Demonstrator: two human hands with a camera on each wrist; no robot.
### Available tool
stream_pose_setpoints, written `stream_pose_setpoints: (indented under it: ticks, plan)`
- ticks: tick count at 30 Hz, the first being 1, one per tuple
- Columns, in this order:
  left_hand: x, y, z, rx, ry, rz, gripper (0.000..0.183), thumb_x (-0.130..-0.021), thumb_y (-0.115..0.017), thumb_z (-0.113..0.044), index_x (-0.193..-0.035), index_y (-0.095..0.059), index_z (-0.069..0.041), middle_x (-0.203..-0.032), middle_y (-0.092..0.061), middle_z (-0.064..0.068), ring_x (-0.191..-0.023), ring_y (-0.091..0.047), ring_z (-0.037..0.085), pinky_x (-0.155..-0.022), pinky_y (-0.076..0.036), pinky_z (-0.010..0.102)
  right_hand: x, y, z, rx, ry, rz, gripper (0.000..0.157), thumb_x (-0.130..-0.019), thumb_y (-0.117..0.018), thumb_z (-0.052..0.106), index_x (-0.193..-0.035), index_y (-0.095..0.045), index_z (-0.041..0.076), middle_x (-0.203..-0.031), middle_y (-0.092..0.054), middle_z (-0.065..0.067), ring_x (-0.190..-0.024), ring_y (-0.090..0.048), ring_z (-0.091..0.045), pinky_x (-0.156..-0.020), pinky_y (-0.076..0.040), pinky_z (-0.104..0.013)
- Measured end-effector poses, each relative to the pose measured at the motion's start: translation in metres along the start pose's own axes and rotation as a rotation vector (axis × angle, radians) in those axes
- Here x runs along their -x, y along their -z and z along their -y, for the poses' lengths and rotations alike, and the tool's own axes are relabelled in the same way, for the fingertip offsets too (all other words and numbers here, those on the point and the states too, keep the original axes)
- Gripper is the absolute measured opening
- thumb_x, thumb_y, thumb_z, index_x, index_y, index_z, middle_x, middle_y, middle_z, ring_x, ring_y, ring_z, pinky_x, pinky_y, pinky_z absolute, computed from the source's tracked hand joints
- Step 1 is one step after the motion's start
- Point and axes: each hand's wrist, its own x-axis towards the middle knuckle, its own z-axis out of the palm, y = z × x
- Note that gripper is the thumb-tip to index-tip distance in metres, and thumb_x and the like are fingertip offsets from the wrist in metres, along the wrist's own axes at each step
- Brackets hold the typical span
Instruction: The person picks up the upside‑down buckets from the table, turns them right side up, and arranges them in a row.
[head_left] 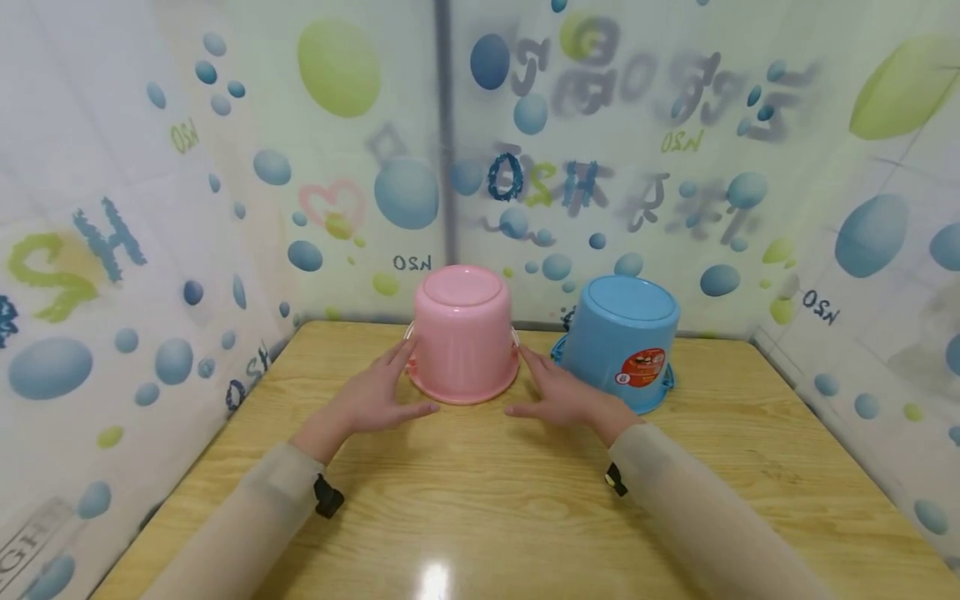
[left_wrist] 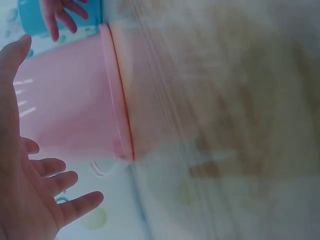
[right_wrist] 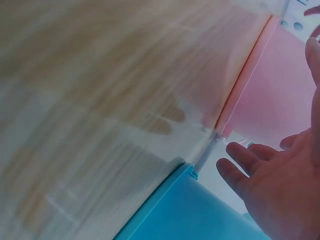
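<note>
A pink bucket (head_left: 465,342) stands upside down on the wooden table, its base facing up. My left hand (head_left: 375,392) is at its left side with the fingers spread. On the other side, my right hand (head_left: 562,390) is held with fingers extended, between the pink bucket and an upturned blue bucket (head_left: 618,333) with a red label. The left wrist view shows the left palm (left_wrist: 30,185) facing the pink wall, apparently a little apart from it. In the right wrist view, the right fingers (right_wrist: 245,159) are straight and grip nothing.
The wooden table (head_left: 480,500) reaches back to a curtain (head_left: 360,183) printed with blue and green dots. More of this sheeting hangs at the left and right sides. The blue bucket is close beside the right forearm.
</note>
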Motion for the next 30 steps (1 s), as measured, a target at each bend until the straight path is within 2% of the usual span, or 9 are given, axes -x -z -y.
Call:
stream_pose_setpoints:
  ticks: [6,12,15,18,21,25,28,30]
  plan:
    - [-0.016,-0.003,0.018,0.02,0.071,0.071,0.12,-0.079,-0.064,-0.08,-0.164,0.007,-0.033,-0.171,-0.015,0.012,-0.151,-0.03,0.043,-0.114,-0.036,0.065,-0.019,-0.002,0.002,-0.04,-0.019,0.004,0.114,-0.088,-0.065,0.069,-0.165,0.007,0.026,-0.173,-0.006,-0.007,-0.158,-0.013,-0.033,-0.125,-0.023,-0.055]
    - [-0.026,-0.007,0.026,0.039,0.151,0.136,0.123,-0.077,-0.06,-0.085,-0.163,0.011,-0.035,-0.17,-0.015,0.018,-0.151,-0.027,0.047,-0.115,-0.031,0.069,-0.032,-0.004,-0.001,-0.08,-0.033,0.004,0.116,-0.088,-0.067,0.067,-0.164,0.01,0.026,-0.173,-0.004,-0.007,-0.159,-0.007,-0.032,-0.125,-0.02,-0.055]
    - [-0.029,-0.009,0.029,0.067,0.142,0.142,0.122,-0.079,-0.065,-0.08,-0.163,0.011,-0.033,-0.17,-0.016,0.018,-0.152,-0.026,0.046,-0.117,-0.029,0.067,-0.037,-0.004,-0.003,-0.098,-0.04,0.006,0.116,-0.088,-0.068,0.066,-0.164,0.011,0.028,-0.173,-0.004,-0.006,-0.159,-0.005,-0.031,-0.125,-0.02,-0.056]
    - [-0.03,-0.01,0.031,0.114,0.1,0.146,0.123,-0.082,-0.071,-0.071,-0.163,0.012,-0.03,-0.17,-0.015,0.017,-0.153,-0.025,0.043,-0.12,-0.027,0.062,-0.04,-0.005,-0.004,-0.098,-0.043,0.014,0.116,-0.088,-0.068,0.065,-0.164,0.011,0.03,-0.173,-0.004,-0.005,-0.16,-0.004,-0.031,-0.126,-0.019,-0.056]
    - [-0.031,-0.011,0.034,0.14,0.074,0.158,0.126,-0.082,-0.074,-0.066,-0.163,0.015,-0.028,-0.169,-0.02,0.017,-0.15,-0.032,0.042,-0.121,-0.029,0.059,-0.041,-0.005,-0.002,-0.095,-0.04,0.019,0.116,-0.088,-0.069,0.065,-0.164,0.011,0.03,-0.173,-0.005,-0.004,-0.16,-0.005,-0.031,-0.126,-0.018,-0.056]
    - [-0.03,-0.012,0.036,0.118,0.066,0.178,0.129,-0.082,-0.074,-0.066,-0.162,0.018,-0.025,-0.167,-0.026,0.014,-0.148,-0.037,0.042,-0.122,-0.022,0.063,-0.039,-0.006,0.0,-0.092,-0.039,0.026,0.119,-0.086,-0.071,0.064,-0.164,0.011,0.027,-0.173,-0.004,-0.005,-0.159,-0.006,-0.031,-0.126,-0.018,-0.056]
    - [-0.029,-0.013,0.038,0.08,0.067,0.187,0.13,-0.082,-0.074,-0.066,-0.162,0.017,-0.021,-0.169,-0.023,0.01,-0.153,-0.029,0.038,-0.122,-0.013,0.067,-0.037,-0.008,0.002,-0.085,-0.023,0.03,0.119,-0.087,-0.072,0.062,-0.164,0.01,0.024,-0.173,-0.005,-0.01,-0.159,-0.008,-0.033,-0.126,-0.018,-0.055]
    - [-0.027,-0.013,0.039,0.061,0.07,0.19,0.131,-0.081,-0.076,-0.066,-0.163,0.016,-0.019,-0.17,-0.021,0.009,-0.155,-0.023,0.037,-0.121,-0.012,0.069,-0.035,-0.01,0.002,-0.08,-0.012,0.03,0.119,-0.087,-0.073,0.06,-0.164,0.008,0.022,-0.172,-0.006,-0.012,-0.158,-0.01,-0.034,-0.126,-0.019,-0.055]
